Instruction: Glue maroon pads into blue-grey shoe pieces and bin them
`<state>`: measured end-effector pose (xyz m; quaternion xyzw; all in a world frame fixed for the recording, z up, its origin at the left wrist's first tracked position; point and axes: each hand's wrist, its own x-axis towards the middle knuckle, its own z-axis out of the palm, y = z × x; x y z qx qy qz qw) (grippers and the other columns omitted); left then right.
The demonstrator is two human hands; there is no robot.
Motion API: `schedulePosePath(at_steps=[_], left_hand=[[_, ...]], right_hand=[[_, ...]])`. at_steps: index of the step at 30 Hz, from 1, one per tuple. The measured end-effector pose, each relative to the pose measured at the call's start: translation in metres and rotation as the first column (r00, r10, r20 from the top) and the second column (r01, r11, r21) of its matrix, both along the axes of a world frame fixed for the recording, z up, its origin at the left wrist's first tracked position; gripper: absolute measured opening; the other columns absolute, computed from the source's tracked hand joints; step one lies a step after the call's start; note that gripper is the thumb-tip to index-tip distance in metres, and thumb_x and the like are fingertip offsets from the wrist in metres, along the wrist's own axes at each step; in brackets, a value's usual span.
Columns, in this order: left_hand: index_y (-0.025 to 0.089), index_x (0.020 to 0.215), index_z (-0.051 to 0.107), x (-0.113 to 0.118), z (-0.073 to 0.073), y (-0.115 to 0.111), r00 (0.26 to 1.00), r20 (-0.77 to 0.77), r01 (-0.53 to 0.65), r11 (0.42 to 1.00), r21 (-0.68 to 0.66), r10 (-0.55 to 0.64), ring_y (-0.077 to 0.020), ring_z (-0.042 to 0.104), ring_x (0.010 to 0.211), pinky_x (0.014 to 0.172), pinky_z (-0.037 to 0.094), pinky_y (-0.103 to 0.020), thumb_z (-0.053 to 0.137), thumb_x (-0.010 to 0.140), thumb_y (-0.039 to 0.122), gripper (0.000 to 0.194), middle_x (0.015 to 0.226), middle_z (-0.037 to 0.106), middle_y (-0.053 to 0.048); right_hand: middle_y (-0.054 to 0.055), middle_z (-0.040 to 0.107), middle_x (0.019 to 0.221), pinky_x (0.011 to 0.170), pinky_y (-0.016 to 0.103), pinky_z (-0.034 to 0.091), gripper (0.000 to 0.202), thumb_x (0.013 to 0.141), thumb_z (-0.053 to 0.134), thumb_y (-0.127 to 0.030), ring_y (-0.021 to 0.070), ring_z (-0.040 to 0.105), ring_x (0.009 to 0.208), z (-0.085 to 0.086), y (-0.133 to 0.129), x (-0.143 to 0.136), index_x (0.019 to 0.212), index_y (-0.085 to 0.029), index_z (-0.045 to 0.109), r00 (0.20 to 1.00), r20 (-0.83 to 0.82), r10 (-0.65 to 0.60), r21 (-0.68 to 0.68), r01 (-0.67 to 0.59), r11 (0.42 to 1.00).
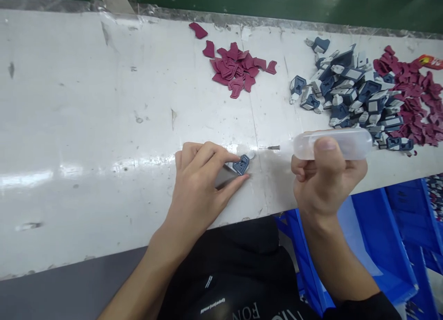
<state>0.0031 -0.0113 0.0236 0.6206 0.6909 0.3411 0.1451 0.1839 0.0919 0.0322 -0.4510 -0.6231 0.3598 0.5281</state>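
My left hand (204, 177) pinches a small dark blue and white plastic part (241, 165) between thumb and fingertips, down at the white tabletop. The part's recessed blue face is turned up. In my right hand (321, 177) lies a translucent squeeze bottle (334, 143), held level with the thumb on top. Its thin needle tip (272, 147) points left, a short way right of the part and apart from it. What the bottle contains cannot be made out.
Loose maroon pieces (235, 66) lie beyond my hands. At the right stands a heap of blue and white parts (353, 89), with more maroon pieces (415, 98) beside it. Blue bins (377, 237) sit below the table's front edge. A green surface (277, 6) runs along the back.
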Motion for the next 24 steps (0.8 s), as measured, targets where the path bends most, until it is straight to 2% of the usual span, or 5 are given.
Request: schedulePosePath(at_steps=[2, 4, 10, 17, 24], left_hand=[[0.03, 0.115, 0.072, -0.001, 0.0, -0.001, 1.0, -0.009, 0.006, 1.0, 0.006, -0.006, -0.0296, 0.062, 0.106, 0.095, 0.047, -0.048, 0.085, 0.098, 0.036, 0.022, 0.109, 0.078, -0.003], [0.029, 0.116, 0.073, -0.002, 0.001, -0.001, 1.0, -0.009, 0.023, 1.0, -0.004, -0.024, -0.029, 0.062, 0.108, 0.097, 0.046, -0.048, 0.083, 0.1, 0.034, 0.02, 0.111, 0.078, -0.003], [0.03, 0.121, 0.072, -0.001, 0.004, -0.001, 0.999, -0.009, 0.048, 0.998, -0.04, -0.049, -0.028, 0.059, 0.112, 0.098, 0.044, -0.047, 0.079, 0.103, 0.03, 0.019, 0.118, 0.078, -0.002], [0.03, 0.12, 0.072, 0.001, 0.006, 0.0, 0.999, -0.017, 0.032, 0.998, -0.055, -0.033, -0.0278, 0.059, 0.113, 0.096, 0.043, -0.046, 0.079, 0.103, 0.031, 0.018, 0.117, 0.078, -0.001], [0.03, 0.121, 0.073, 0.0, 0.008, -0.001, 0.999, -0.013, 0.034, 0.997, -0.064, -0.035, -0.0281, 0.059, 0.113, 0.097, 0.043, -0.047, 0.078, 0.104, 0.03, 0.017, 0.118, 0.077, -0.002]], right_hand=[[-0.007, 0.042, 0.059, 0.036, 0.028, 0.028, 0.04, 0.097, 0.077, -0.047, 0.0102, 0.036, 0.04, 0.0, 0.001, 0.005, 0.072, -0.025, 0.055, 0.995, -0.098, -0.024, -0.05, 0.019, 0.999], [-0.007, 0.044, 0.058, 0.037, 0.027, 0.03, 0.039, 0.095, 0.079, -0.044, 0.0105, 0.039, 0.042, 0.001, -0.003, 0.008, 0.07, -0.025, 0.057, 0.992, -0.123, -0.029, -0.098, 0.017, 0.995], [-0.004, 0.057, 0.066, 0.048, 0.028, 0.047, 0.031, 0.098, 0.08, -0.044, 0.0139, 0.056, 0.055, 0.002, -0.023, -0.007, 0.08, -0.025, 0.064, 0.998, 0.02, 0.063, -0.099, -0.061, 0.993], [-0.001, 0.067, 0.074, 0.048, 0.028, 0.048, 0.018, 0.095, 0.081, -0.033, 0.0166, 0.064, 0.065, 0.001, -0.027, -0.014, 0.086, -0.026, 0.068, 0.992, 0.095, 0.084, -0.068, -0.077, 0.995], [-0.002, 0.069, 0.074, 0.048, 0.028, 0.049, 0.018, 0.095, 0.081, -0.034, 0.016, 0.064, 0.064, 0.0, -0.027, -0.013, 0.086, -0.026, 0.067, 0.986, 0.129, 0.107, -0.051, -0.101, 0.994]])
